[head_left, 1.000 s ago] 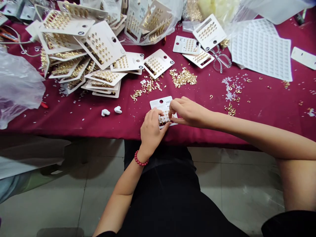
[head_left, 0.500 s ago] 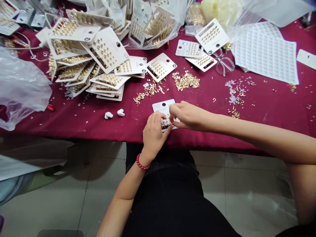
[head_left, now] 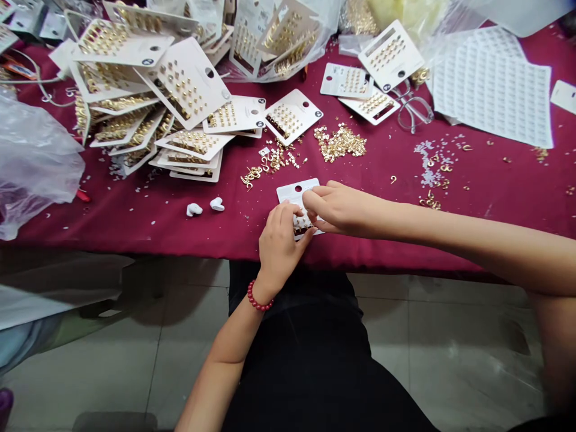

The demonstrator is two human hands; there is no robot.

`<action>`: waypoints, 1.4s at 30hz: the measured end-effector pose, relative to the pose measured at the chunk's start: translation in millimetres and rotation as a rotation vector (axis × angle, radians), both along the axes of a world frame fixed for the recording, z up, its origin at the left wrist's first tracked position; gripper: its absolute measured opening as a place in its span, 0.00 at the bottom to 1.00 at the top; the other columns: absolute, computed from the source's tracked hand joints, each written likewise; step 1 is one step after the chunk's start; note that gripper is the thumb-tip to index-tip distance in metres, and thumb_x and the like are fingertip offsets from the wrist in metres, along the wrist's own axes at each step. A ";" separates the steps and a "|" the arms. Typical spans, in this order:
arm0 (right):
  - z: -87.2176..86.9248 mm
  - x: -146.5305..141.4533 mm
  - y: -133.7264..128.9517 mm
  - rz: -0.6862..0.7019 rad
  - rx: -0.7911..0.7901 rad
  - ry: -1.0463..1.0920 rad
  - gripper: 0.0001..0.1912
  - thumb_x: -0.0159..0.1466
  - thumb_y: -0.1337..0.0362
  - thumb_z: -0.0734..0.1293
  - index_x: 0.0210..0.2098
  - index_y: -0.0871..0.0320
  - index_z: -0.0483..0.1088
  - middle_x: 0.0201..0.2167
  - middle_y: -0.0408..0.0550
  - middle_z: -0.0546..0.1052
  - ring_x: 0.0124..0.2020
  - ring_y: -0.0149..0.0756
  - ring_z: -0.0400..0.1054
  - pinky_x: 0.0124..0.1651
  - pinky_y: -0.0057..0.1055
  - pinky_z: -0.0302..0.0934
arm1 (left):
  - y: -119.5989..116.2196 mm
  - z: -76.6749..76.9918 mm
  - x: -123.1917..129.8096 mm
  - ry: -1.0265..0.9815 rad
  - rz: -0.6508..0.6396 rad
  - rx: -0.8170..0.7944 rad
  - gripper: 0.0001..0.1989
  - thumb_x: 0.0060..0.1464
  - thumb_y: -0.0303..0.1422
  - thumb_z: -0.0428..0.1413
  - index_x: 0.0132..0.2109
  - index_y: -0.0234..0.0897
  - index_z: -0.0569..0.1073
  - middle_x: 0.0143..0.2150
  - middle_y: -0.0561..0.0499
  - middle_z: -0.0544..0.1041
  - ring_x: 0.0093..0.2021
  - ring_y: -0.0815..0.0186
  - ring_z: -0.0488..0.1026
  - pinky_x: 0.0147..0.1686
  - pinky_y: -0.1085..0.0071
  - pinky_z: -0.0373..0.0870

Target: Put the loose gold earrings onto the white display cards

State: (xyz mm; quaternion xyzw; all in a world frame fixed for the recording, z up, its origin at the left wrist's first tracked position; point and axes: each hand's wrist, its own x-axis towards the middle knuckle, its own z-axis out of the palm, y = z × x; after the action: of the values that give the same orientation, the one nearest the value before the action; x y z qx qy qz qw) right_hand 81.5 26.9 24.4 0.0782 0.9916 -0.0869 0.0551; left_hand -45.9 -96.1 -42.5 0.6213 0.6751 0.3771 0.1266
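A white earring card point(head_left: 288, 191) with small gold pieces lies near the table's front edge. My left hand point(head_left: 279, 240), a red bead bracelet point(head_left: 260, 296) on its wrist, grips the card's left and lower side between thumb and fingers. Over the card's right half, my right hand point(head_left: 335, 209) is closed in a pinch; its fingertips are partly hidden, and what they hold is too small to make out. Just beyond the card are a heap of small gold pieces point(head_left: 341, 144) and some gold hooks point(head_left: 252, 175).
Stacked earring cards point(head_left: 186, 84) fill the back left, beside a plastic bag of cards point(head_left: 274, 42). Two white earbuds point(head_left: 216, 204) lie left of my hands. Clear glasses point(head_left: 414, 114) and a printed sheet point(head_left: 495, 90) are at the right. White bits point(head_left: 429, 174) lie scattered among hooks.
My right hand has shifted slightly left over the card, still pinched. My left hand keeps its grip. The view has moved a little, shifting the things on the table.
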 end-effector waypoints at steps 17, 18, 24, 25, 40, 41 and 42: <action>7.0 1.0 4.7 0.026 -0.172 0.011 0.07 0.65 0.73 0.58 0.37 0.57 0.53 0.28 0.46 0.68 0.31 0.33 0.57 0.35 0.29 0.49 | 0.0 -2.1 0.3 -0.004 -0.006 0.012 0.15 0.56 0.41 0.60 0.46 0.41 0.64 0.45 0.49 0.72 0.52 0.60 0.70 0.50 0.67 0.68; 5.5 0.7 4.4 0.021 -0.167 0.008 0.06 0.64 0.73 0.58 0.37 0.57 0.53 0.28 0.46 0.68 0.31 0.33 0.57 0.34 0.29 0.49 | 0.1 -1.7 0.3 -0.008 -0.006 0.005 0.15 0.56 0.40 0.60 0.45 0.41 0.64 0.45 0.49 0.72 0.51 0.61 0.70 0.49 0.67 0.68; -0.5 -0.9 3.9 0.010 -0.154 0.020 0.09 0.62 0.73 0.60 0.37 0.58 0.54 0.28 0.46 0.68 0.30 0.33 0.58 0.33 0.29 0.48 | 0.4 -0.4 0.7 -0.008 0.012 -0.042 0.15 0.54 0.37 0.62 0.44 0.42 0.64 0.44 0.49 0.73 0.49 0.60 0.70 0.47 0.66 0.68; -0.2 -1.1 3.8 0.009 -0.153 0.017 0.09 0.61 0.73 0.61 0.37 0.58 0.54 0.28 0.46 0.69 0.30 0.33 0.59 0.33 0.29 0.49 | 0.4 -0.3 0.6 -0.006 0.013 -0.045 0.15 0.54 0.37 0.62 0.44 0.42 0.64 0.44 0.49 0.73 0.49 0.60 0.70 0.48 0.66 0.68; 2.0 -10.8 -1.2 0.014 0.048 -0.077 0.12 0.60 0.74 0.61 0.41 0.61 0.55 0.27 0.44 0.68 0.28 0.32 0.58 0.32 0.29 0.44 | -0.4 -1.1 1.0 0.002 0.026 -0.051 0.16 0.53 0.38 0.62 0.44 0.41 0.64 0.45 0.49 0.72 0.50 0.60 0.70 0.46 0.67 0.68; 3.1 -11.2 -0.7 0.011 0.042 -0.086 0.12 0.60 0.74 0.61 0.42 0.61 0.55 0.27 0.44 0.68 0.28 0.33 0.58 0.32 0.29 0.44 | -0.3 -1.3 0.9 -0.001 0.025 -0.051 0.16 0.54 0.38 0.62 0.44 0.41 0.64 0.45 0.49 0.72 0.50 0.60 0.70 0.46 0.67 0.68; 4.0 -11.5 0.0 0.005 0.033 -0.097 0.13 0.59 0.74 0.61 0.42 0.61 0.55 0.27 0.45 0.68 0.28 0.33 0.58 0.32 0.29 0.44 | -0.2 -1.5 0.8 -0.004 0.025 -0.050 0.16 0.54 0.37 0.62 0.44 0.42 0.64 0.45 0.49 0.72 0.50 0.60 0.70 0.46 0.67 0.68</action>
State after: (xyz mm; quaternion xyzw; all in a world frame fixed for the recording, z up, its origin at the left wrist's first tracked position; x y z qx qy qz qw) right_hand 70.0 26.9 28.4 0.0809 0.9892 -0.0667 0.1022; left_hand -45.1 -96.3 -44.0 0.6089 0.6917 0.3626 0.1387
